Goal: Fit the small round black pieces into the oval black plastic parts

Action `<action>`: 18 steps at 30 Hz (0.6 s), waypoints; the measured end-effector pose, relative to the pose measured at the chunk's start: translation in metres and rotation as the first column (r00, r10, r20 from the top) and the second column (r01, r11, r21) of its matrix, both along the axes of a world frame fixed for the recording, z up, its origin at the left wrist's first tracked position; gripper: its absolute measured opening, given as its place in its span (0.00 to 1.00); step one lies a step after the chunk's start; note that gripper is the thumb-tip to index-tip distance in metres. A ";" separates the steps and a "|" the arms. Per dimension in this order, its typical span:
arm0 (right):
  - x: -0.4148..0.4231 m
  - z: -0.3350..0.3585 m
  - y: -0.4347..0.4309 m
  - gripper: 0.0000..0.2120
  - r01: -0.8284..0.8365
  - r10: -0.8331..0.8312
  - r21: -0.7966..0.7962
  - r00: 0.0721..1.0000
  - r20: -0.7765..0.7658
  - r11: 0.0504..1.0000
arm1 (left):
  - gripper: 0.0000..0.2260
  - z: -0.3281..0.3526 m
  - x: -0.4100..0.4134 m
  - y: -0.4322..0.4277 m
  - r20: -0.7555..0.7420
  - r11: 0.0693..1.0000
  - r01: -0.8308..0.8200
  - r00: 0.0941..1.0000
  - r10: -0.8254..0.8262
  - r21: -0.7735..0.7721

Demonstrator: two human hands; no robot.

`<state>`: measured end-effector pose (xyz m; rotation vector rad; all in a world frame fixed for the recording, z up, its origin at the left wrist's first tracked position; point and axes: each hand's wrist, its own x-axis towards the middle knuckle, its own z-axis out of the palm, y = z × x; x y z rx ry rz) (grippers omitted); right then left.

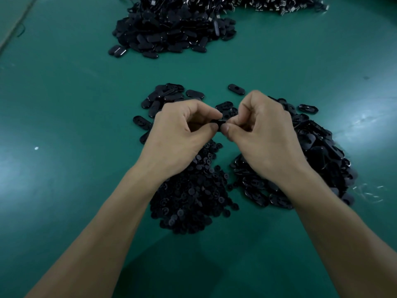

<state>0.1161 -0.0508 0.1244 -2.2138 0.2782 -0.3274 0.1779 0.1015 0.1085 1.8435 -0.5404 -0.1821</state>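
Head view of a green work table. The left hand and the right hand meet at centre with fingers curled. Each pinches one end of a held black part between thumb and forefinger. The fingertips hide most of it, so it cannot be told whether it is oval, round, or both joined. Beneath the hands and wrists lies a pile of small round black pieces. Just beside it, to the right and partly under the right forearm, lies a larger heap of oval black plastic parts. A looser scatter of oval parts lies beyond the left hand. A single oval part with a central hole rests apart, beyond the right hand. At the far edge, well apart, sits a far mound of black parts, mixed with thin wires and metal pieces.
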 end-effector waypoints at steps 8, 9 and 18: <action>0.000 -0.002 0.002 0.21 0.043 -0.041 0.090 0.999 -0.021 0.995 | 0.12 -0.002 -0.005 -0.003 0.067 0.996 -0.029 0.997 0.024 0.088; 0.000 -0.002 0.001 0.20 0.044 -0.043 0.071 0.999 -0.019 0.996 | 0.13 -0.001 -0.006 -0.004 0.085 0.994 -0.027 0.996 0.018 0.102; -0.002 0.000 0.008 0.15 -0.011 0.011 0.006 0.999 -0.051 1.000 | 0.13 0.005 -0.009 -0.002 0.241 0.967 -0.064 0.971 0.003 0.246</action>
